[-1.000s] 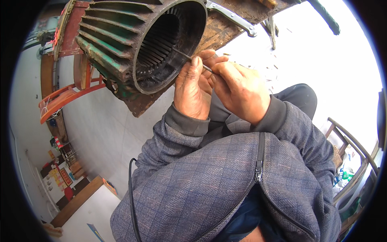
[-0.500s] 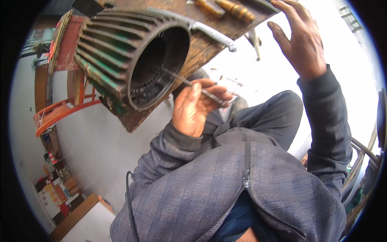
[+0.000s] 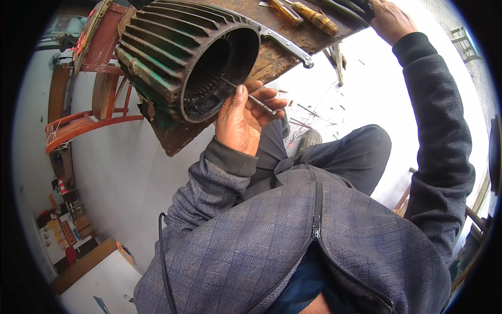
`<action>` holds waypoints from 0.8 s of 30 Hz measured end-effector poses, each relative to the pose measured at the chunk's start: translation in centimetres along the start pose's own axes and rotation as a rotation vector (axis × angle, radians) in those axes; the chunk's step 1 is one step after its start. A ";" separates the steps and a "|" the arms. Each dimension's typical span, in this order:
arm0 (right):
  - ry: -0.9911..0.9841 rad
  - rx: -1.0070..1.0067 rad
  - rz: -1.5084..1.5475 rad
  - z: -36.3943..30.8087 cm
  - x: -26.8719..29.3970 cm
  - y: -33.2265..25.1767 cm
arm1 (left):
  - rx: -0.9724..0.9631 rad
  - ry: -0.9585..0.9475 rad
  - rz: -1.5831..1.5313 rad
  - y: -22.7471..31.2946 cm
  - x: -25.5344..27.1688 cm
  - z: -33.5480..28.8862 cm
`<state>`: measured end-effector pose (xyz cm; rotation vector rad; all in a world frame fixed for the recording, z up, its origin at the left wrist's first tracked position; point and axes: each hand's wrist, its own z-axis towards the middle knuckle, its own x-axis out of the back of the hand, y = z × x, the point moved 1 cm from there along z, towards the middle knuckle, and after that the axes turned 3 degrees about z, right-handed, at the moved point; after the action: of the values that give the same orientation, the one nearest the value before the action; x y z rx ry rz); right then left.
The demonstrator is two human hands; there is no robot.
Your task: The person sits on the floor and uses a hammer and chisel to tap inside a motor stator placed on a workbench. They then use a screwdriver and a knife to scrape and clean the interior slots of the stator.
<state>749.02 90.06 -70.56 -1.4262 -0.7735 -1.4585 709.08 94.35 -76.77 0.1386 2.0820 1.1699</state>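
Observation:
My left hand [image 3: 243, 118] pinches a thin metal rod [image 3: 264, 105] between thumb and fingers. Its far end points into the open mouth of a ribbed motor housing [image 3: 157, 57], worn green and rusty, lying on its side. Dark slots line the bore inside. At the top right, my right hand [image 3: 392, 22] reaches to the table edge, against dark long-handled tools [image 3: 345, 11]. Its fingertips are partly cut off by the picture's edge, so its grip is unclear.
The worn wooden table [image 3: 272, 63] bears a knife [image 3: 286, 46] with a pale handle beside the housing, and wooden-handled tools [image 3: 316, 18]. Scraps [image 3: 308, 111] litter the pale floor. An orange-red chair [image 3: 94, 125] stands at left.
My right hand has moved up from open air to the dark tools at the table edge. My left hand still holds the rod, slightly higher. The view has shifted a little.

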 end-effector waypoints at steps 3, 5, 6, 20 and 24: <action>0.068 0.059 0.088 -0.1 -0.2 -0.2 | -0.016 0.038 -0.042 0.0 -0.3 0.6; 0.080 0.144 0.134 -0.7 -0.5 0.2 | -0.033 0.045 -0.014 -0.2 -0.6 0.5; 0.082 0.184 0.098 -1.0 -0.5 0.6 | -0.042 0.037 0.028 -0.4 -0.8 0.3; 0.291 -0.096 1.177 -16.7 -3.6 0.8 | 0.037 0.011 0.043 -0.7 -1.5 -1.1; 0.236 -0.209 1.317 -21.6 -5.8 -3.2 | 0.023 -0.048 -0.024 -1.0 -0.6 -0.6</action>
<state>736.93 72.67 -78.48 -1.3892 0.4818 -0.6115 709.37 93.08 -76.98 0.1505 2.0497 1.1176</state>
